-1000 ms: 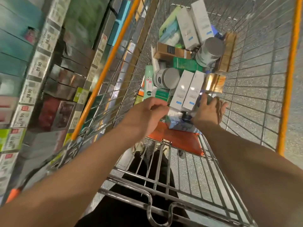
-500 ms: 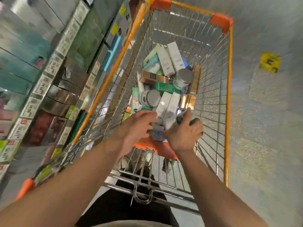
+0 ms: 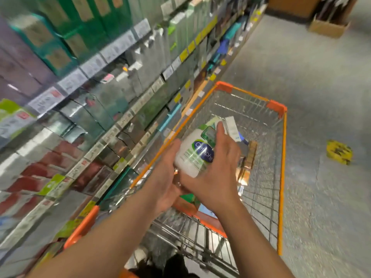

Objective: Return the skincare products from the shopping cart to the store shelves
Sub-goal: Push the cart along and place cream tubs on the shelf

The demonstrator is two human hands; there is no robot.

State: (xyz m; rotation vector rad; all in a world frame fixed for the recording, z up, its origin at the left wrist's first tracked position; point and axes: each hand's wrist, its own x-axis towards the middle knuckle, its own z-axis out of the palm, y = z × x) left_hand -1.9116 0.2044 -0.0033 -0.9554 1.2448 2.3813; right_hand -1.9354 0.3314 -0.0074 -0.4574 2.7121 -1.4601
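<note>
Store shelves packed with blurred boxes along the left. Orange-rimmed shopping cart beside them, more boxes lying within. White pump bottle with blue and green label held above the cart, tilted. Left hand cupped under its base; right hand curled over its front, fingers reaching the pump.
</note>
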